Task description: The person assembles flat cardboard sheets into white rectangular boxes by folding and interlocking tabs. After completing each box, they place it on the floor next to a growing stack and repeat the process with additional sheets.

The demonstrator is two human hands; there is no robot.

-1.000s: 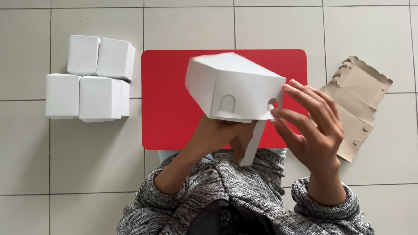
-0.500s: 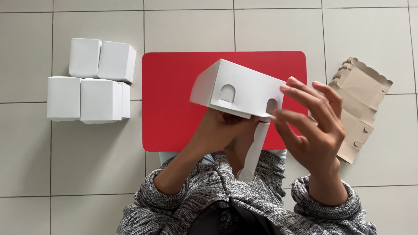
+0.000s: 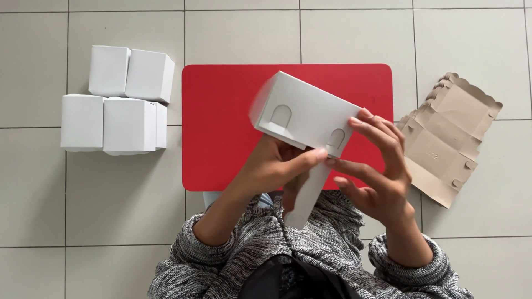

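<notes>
Both hands hold a white cardboard box (image 3: 302, 116) above the red counter (image 3: 221, 127) at frame centre. The left hand (image 3: 277, 166) grips the box from below, thumb pressed to its lower edge. The right hand (image 3: 377, 166) has its fingers spread, fingertips touching the box's right end. A long white flap (image 3: 305, 194) hangs down from the box between the hands. Five assembled white boxes (image 3: 116, 99) sit on the tiled floor (image 3: 111, 199) at upper left. Flat brown cardboard blanks (image 3: 449, 138) lie at right.

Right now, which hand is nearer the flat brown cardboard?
Right. The right hand is just left of the cardboard, on the white box; the left hand is farther left.
</notes>
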